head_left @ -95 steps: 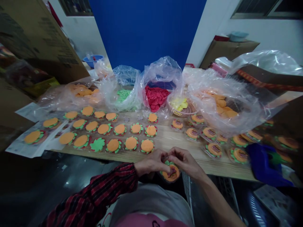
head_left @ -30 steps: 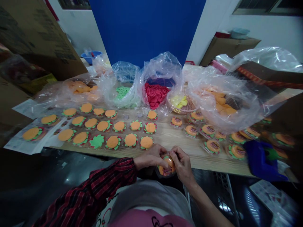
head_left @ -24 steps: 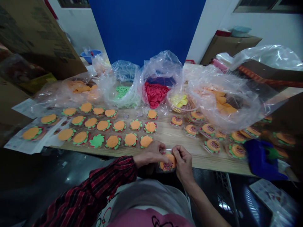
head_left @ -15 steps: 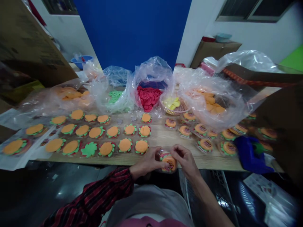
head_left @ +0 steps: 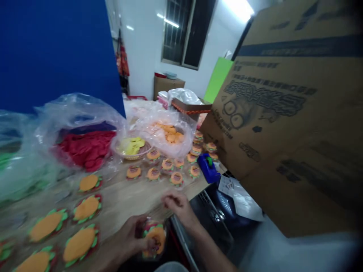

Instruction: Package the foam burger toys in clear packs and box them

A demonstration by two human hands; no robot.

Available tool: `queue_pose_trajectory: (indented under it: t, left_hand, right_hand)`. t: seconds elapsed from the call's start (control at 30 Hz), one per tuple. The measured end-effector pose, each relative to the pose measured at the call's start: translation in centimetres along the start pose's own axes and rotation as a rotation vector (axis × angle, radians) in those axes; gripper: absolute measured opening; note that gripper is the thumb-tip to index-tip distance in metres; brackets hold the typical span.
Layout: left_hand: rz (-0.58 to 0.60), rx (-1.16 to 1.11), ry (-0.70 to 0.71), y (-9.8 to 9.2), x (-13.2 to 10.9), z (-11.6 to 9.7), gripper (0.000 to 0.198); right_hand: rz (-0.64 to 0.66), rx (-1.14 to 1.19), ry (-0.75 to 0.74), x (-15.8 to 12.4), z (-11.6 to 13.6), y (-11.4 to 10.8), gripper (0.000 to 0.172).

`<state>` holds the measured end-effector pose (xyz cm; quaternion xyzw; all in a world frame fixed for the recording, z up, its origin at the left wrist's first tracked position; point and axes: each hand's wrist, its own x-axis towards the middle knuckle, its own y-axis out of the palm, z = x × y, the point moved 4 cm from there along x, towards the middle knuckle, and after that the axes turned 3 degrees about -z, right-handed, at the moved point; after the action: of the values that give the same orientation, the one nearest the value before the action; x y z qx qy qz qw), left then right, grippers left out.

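My left hand (head_left: pixel 136 240) is closed around a clear plastic case with a toy burger (head_left: pixel 155 241), held at the table's front edge. Its orange bun top faces up, with red and green layers showing along one side. My right hand (head_left: pixel 177 204) is up and to the right of that case, apart from it, over the table edge. Its fingers are curled in and somewhat blurred, and whatever they may hold is hidden. Ahead of it lie several cased burgers with printed tops, one of them a burger (head_left: pixel 176 178) close by. A blue tape dispenser (head_left: pixel 208 170) stands further right.
On the left are several open-cased burgers (head_left: pixel 81 243) without visible print. Behind them sit plastic bags of red pieces (head_left: pixel 87 149) and orange pieces (head_left: pixel 170 134), and a basket of yellow pieces (head_left: pixel 132 146). A large cardboard box (head_left: pixel 272 124) borders the right side.
My view has swung to the right. My right hand has come away from the case and moved off to its right, while my left hand keeps its hold on the cased burger.
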<state>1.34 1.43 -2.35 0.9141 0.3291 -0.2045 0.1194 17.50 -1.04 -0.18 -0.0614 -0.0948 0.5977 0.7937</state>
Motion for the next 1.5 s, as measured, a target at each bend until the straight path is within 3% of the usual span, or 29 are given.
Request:
queue_pose_trajectory:
  t: [0.1,0.17,0.23,0.3,0.43,0.7,0.93,1.03,1.13,1.23,1.3,1.4,1.5]
  left_hand:
    - [-0.083,-0.272,0.001,0.4,0.4,-0.4,0.051]
    - [-0.168,-0.379,0.005,0.3,0.5,-0.5,0.058]
    - [-0.226,-0.466,0.003,0.0,0.8,-0.3,0.059]
    - [-0.232,-0.569,-0.024,-0.3,1.1,-0.1,0.056]
    - [-0.213,-0.709,-0.058,-0.6,1.4,0.2,0.044]
    - [-0.310,-0.788,-0.041,-0.7,0.6,0.3,0.031]
    - [-0.479,-0.906,-0.096,-1.0,0.6,-0.1,0.016]
    - [-0.461,-0.940,-0.020,-0.8,0.4,-0.7,0.013]
    - [-0.503,-0.946,0.109,-1.4,0.3,-0.7,0.016]
    - [-0.548,-0.944,0.165,-2.0,0.3,-0.3,0.023]
    - [-0.554,-0.950,0.207,-2.3,0.2,-0.2,0.026]
    - [-0.549,-0.958,0.265,-2.6,-0.2,-0.1,0.029]
    - [-0.568,-0.961,0.292,-3.1,-0.8,0.0,0.030]
  right_hand:
    - [-0.612,-0.196,-0.123,0.5,-1.4,-9.8,0.019]
    - [-0.806,-0.230,-0.112,0.9,-2.9,-15.4,0.018]
    - [-0.848,-0.238,-0.072,1.6,-4.4,-19.5,0.021]
    - [-0.803,-0.226,-0.024,2.5,-5.6,-21.8,0.022]
    - [-0.765,-0.138,0.054,3.7,-7.4,-22.5,0.019]
    - [-0.894,0.219,0.078,1.2,-9.6,-20.5,0.024]
    - [-1.040,0.316,0.099,0.0,-11.7,-19.6,0.025]
    - [-1.025,0.378,0.159,-0.6,-11.7,-16.8,0.028]
    - [-0.788,0.450,0.258,-1.7,-9.8,-10.5,0.030]
    - [-0.267,0.506,0.337,-2.5,-5.8,-2.0,0.025]
    - [-0.063,0.521,0.318,-2.8,-3.3,2.4,0.023]
    - [0.032,0.494,0.266,-2.2,-1.6,6.1,0.025]
    - [0.036,0.435,0.256,-1.3,-1.9,7.7,0.027]
